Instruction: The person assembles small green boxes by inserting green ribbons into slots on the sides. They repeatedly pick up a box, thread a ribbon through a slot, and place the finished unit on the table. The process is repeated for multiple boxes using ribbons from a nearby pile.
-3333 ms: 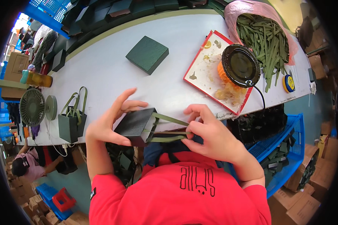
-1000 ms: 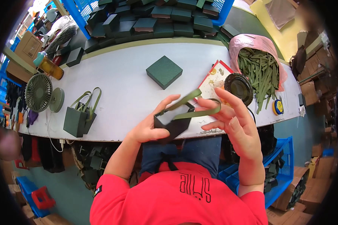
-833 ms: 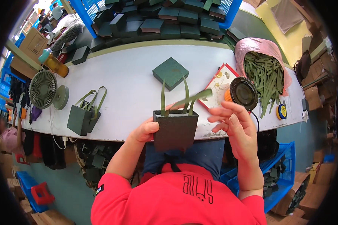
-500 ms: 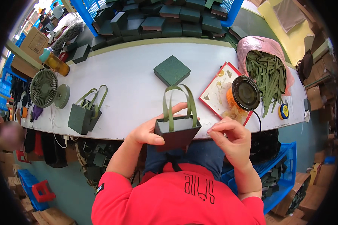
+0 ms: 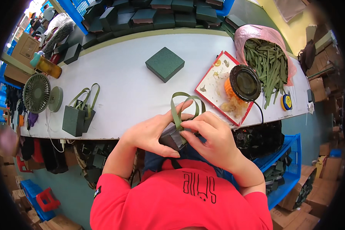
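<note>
A small dark green gift box (image 5: 171, 138) with two olive ribbon handles (image 5: 175, 115) is held over the table's front edge, its open top tilted toward me. My left hand (image 5: 151, 132) grips it, thumb along the near side and fingers behind. At the box's opening, my right hand (image 5: 214, 142) pinches the lower end of one ribbon handle; its fingers hide part of the box. Farther back on the table lies a closed green box (image 5: 165, 64). Two similar boxes with ribbon handles (image 5: 73, 120) stand at the left.
A pink bag (image 5: 243, 36) of green ribbon strips lies at the right, beside a red-edged tray (image 5: 201, 90) holding an orange pot with a round black top (image 5: 246, 83). A fan (image 5: 37, 93) and bottle (image 5: 50, 69) stand left. A blue crate (image 5: 227, 8) of boxes is behind.
My right hand has moved left from beside the box and now pinches a ribbon handle. The box has tilted in my left hand. The whole view has shifted slightly.
</note>
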Demonstrator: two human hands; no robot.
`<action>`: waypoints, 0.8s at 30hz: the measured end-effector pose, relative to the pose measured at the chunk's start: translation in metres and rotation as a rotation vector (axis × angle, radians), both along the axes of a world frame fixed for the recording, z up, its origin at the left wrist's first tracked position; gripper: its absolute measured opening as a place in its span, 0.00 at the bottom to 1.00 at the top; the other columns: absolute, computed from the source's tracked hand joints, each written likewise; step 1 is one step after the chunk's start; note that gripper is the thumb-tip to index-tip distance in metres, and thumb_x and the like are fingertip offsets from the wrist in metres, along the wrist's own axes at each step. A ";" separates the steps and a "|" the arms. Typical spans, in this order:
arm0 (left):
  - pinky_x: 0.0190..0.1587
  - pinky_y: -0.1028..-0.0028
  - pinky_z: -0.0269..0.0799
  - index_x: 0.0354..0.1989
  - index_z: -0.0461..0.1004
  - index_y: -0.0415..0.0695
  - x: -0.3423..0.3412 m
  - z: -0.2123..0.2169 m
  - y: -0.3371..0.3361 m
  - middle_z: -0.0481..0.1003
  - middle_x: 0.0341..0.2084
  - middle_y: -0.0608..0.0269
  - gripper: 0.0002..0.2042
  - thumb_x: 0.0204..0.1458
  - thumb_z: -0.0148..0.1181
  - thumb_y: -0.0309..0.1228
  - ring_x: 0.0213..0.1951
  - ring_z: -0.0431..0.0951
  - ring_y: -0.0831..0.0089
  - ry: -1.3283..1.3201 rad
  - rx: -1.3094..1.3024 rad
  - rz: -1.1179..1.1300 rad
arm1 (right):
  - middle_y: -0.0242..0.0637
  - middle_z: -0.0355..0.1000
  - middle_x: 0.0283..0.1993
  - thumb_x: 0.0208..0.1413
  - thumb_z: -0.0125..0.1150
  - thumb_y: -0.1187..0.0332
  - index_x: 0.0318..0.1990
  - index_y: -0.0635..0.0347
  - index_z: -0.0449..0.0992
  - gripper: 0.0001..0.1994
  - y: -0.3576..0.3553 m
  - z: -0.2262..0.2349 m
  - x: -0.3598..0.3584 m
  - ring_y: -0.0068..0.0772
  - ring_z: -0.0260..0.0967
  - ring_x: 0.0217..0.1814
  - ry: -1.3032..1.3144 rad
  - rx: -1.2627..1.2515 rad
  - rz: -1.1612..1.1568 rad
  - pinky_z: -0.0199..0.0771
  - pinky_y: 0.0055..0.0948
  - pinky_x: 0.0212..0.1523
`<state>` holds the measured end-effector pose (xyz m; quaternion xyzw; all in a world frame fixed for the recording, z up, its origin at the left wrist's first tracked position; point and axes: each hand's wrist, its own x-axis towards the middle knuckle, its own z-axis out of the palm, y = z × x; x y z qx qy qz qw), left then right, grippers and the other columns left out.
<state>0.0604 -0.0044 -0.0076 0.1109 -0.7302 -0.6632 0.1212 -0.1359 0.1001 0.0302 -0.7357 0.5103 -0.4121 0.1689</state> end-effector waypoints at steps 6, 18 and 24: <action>0.67 0.66 0.55 0.75 0.38 0.34 -0.001 -0.004 -0.002 0.62 0.66 0.45 0.63 0.33 0.76 0.44 0.65 0.65 0.60 -0.035 0.039 -0.015 | 0.35 0.69 0.32 0.47 0.69 0.74 0.38 0.61 0.78 0.10 -0.002 0.003 0.002 0.38 0.71 0.33 0.117 -0.076 -0.013 0.72 0.33 0.30; 0.69 0.66 0.51 0.74 0.40 0.33 -0.002 -0.007 -0.004 0.54 0.71 0.46 0.63 0.32 0.75 0.49 0.70 0.58 0.60 -0.048 0.124 -0.044 | 0.36 0.69 0.31 0.47 0.68 0.75 0.35 0.61 0.77 0.07 -0.009 0.001 -0.004 0.39 0.71 0.33 0.122 -0.042 0.082 0.73 0.34 0.30; 0.67 0.65 0.54 0.75 0.38 0.37 -0.001 -0.010 -0.006 0.65 0.63 0.45 0.61 0.38 0.72 0.50 0.64 0.64 0.57 -0.034 0.187 -0.013 | 0.33 0.68 0.28 0.50 0.65 0.79 0.36 0.62 0.76 0.06 -0.006 0.002 -0.008 0.29 0.70 0.26 -0.077 0.062 -0.124 0.68 0.28 0.25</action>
